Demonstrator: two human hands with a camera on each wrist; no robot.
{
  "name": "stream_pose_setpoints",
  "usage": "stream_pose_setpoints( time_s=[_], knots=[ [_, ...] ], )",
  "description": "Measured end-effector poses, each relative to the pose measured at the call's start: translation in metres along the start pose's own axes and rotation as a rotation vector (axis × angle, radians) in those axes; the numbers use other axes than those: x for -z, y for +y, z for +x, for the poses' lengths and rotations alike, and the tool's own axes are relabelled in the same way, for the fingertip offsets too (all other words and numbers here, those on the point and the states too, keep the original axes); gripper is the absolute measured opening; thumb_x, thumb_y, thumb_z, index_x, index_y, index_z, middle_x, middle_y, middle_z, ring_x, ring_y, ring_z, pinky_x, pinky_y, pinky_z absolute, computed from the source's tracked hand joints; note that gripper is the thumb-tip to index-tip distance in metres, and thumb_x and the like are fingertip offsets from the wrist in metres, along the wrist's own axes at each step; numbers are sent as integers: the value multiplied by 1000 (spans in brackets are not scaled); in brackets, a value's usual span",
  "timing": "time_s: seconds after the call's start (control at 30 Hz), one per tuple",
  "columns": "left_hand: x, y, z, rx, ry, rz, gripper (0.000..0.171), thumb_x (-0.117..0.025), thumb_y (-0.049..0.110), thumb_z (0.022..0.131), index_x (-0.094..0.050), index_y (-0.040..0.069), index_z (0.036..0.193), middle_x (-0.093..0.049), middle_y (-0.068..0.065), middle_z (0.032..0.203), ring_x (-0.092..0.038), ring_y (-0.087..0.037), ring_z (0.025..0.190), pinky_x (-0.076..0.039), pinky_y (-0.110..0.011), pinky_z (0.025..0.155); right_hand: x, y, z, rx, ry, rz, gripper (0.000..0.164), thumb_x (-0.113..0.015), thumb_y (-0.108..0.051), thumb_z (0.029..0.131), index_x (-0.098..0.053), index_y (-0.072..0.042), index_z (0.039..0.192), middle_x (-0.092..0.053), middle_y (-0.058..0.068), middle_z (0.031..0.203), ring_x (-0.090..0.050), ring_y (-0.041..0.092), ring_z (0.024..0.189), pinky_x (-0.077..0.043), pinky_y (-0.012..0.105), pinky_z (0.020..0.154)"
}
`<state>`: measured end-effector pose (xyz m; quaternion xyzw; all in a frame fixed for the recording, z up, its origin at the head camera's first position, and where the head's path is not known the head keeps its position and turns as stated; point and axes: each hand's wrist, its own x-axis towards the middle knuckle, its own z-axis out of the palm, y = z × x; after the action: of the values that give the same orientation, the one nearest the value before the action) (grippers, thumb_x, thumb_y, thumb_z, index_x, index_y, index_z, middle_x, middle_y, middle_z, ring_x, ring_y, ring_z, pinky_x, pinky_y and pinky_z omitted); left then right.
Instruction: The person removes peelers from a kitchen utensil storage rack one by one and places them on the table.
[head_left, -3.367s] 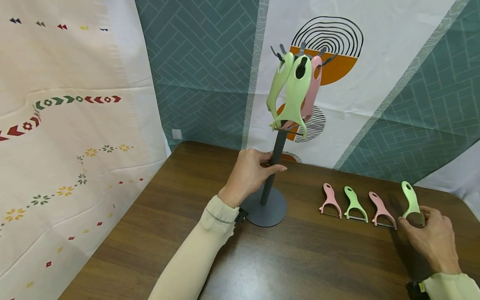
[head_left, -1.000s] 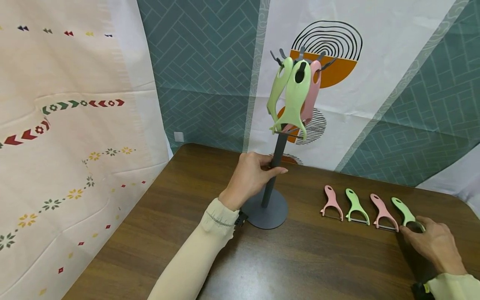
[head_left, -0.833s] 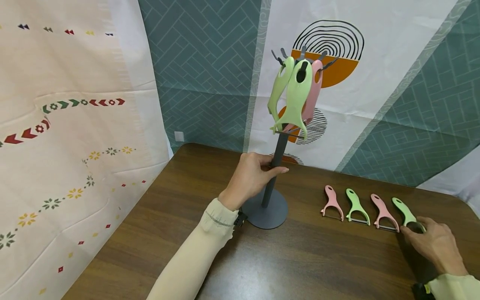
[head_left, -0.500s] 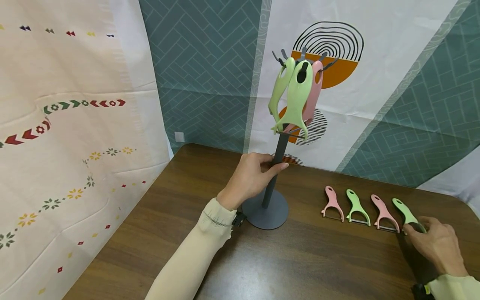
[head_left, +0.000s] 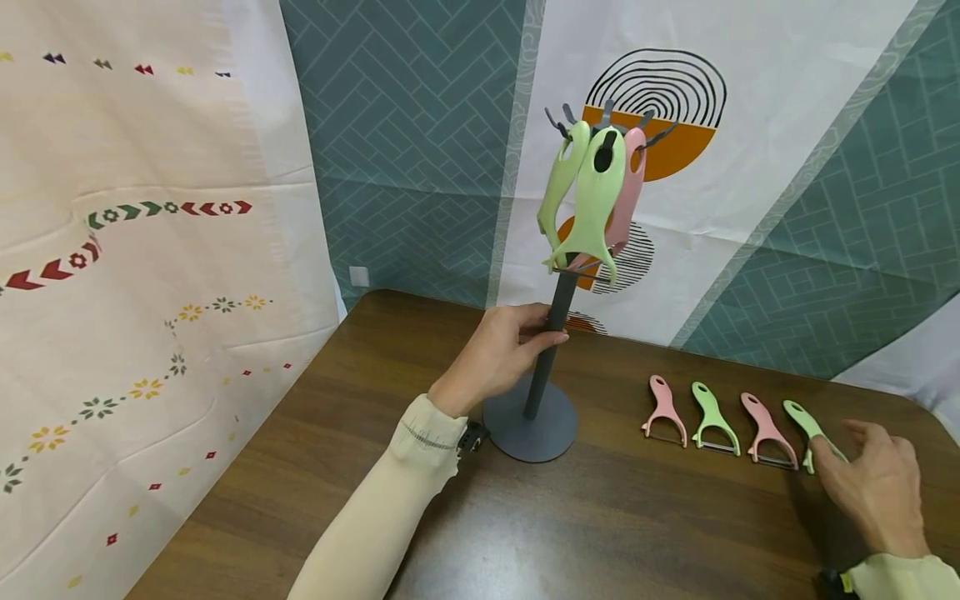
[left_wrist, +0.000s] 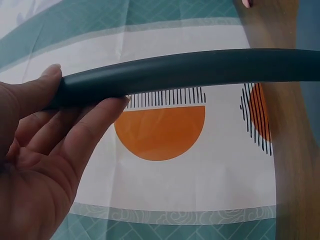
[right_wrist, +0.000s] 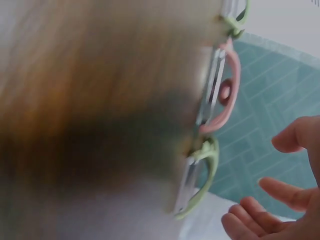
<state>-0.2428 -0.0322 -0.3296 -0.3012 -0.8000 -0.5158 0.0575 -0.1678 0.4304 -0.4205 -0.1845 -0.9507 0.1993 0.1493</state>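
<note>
My left hand [head_left: 495,354] grips the dark grey pole [head_left: 542,379] of an upright stand, thumb and fingers around it, as the left wrist view also shows. Two green peelers hang from its hooks, one in front [head_left: 596,200] and one at the left [head_left: 559,187], with a pink peeler [head_left: 628,196] behind on the right. At the right end of a row on the table lies another green peeler [head_left: 804,421]. Just beside it, partly covering its blade end, is my right hand [head_left: 873,483]. In the right wrist view its thumb and fingers are apart, with nothing between them.
Left of that green peeler lie a pink peeler [head_left: 761,417], a green one [head_left: 707,404] and another pink one [head_left: 661,400], handles toward the wall. The stand's round base [head_left: 525,437] rests on the wooden table [head_left: 600,517]. Several bare hooks [head_left: 607,108] spread at its top.
The right hand lowered the green peeler onto the table at the row's right end, then let go and drew slightly away. The left hand stays on the pole.
</note>
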Motion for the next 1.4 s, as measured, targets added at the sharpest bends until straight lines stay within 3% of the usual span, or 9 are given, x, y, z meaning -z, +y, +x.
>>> stream_pose_setpoints(
  time_s=[0.17,0.33,0.47,0.53,0.6,0.7,0.77,0.97,1.4],
  knots=[
    [1,0,-2,15,18,-28,22,-72,15,96,-77,8,116,-78,-4,111,-76,-13,100,-59,-23,81,-1,-23,-6,5,71,79,60,-50,-27,97,-45,13,141,-48,40,134,-42,54,122,-35,63,88],
    [2,0,-3,7,38,-31,21,-73,16,94,-78,10,113,-79,-3,109,-76,-11,97,-59,-22,78,-2,-49,-11,57,165,187,52,-56,-24,96,-53,6,138,-54,32,131,-50,45,115,-35,45,83],
    [1,-1,-3,11,48,-42,19,-74,16,94,-79,10,111,-79,-3,107,-76,-10,95,-59,-22,77,-2,-70,-14,62,229,268,47,-61,-23,94,-58,-2,136,-58,17,127,-52,6,101,-37,20,85],
    [1,-1,-3,15,51,-49,19,-74,16,94,-79,10,111,-79,-3,106,-76,-10,94,-59,-22,76,-3,-80,-16,82,258,319,44,-63,-22,95,-60,-4,135,-58,1,120,-43,-11,96,-35,7,83],
    [1,-1,-3,17,55,-50,19,-75,17,93,-80,10,110,-80,-3,105,-77,-11,93,-59,-22,75,-3,-89,-19,125,284,367,41,-64,-20,95,-61,-5,133,-54,-14,114,-40,-19,95,-35,1,83],
    [1,0,-3,23,59,-54,18,-75,16,93,-80,10,109,-80,-4,104,-77,-11,92,-59,-22,75,-2,-103,-23,180,313,408,39,-64,-19,95,-62,-5,132,-46,-30,106,-45,-20,95,-35,1,84],
    [1,1,-3,25,58,-56,18,-76,15,92,-80,9,109,-80,-4,103,-77,-11,92,-59,-22,75,0,-112,-26,194,315,423,39,-65,-20,96,-63,-7,132,-46,-32,106,-48,-20,94,-36,2,83],
    [1,2,-3,25,55,-59,18,-77,15,91,-80,9,109,-80,-4,104,-77,-10,92,-60,-22,76,6,-135,-33,237,312,480,38,-65,-20,97,-63,-11,134,-48,-31,112,-52,-18,97,-38,3,86],
    [1,5,-6,28,61,-113,20,-77,11,90,-79,6,109,-80,-7,102,-78,-17,90,-60,-24,76,7,-156,-34,300,341,580,37,-67,-13,95,-64,-9,132,-55,-25,116,-57,-9,105,-43,3,91]
  ],
)
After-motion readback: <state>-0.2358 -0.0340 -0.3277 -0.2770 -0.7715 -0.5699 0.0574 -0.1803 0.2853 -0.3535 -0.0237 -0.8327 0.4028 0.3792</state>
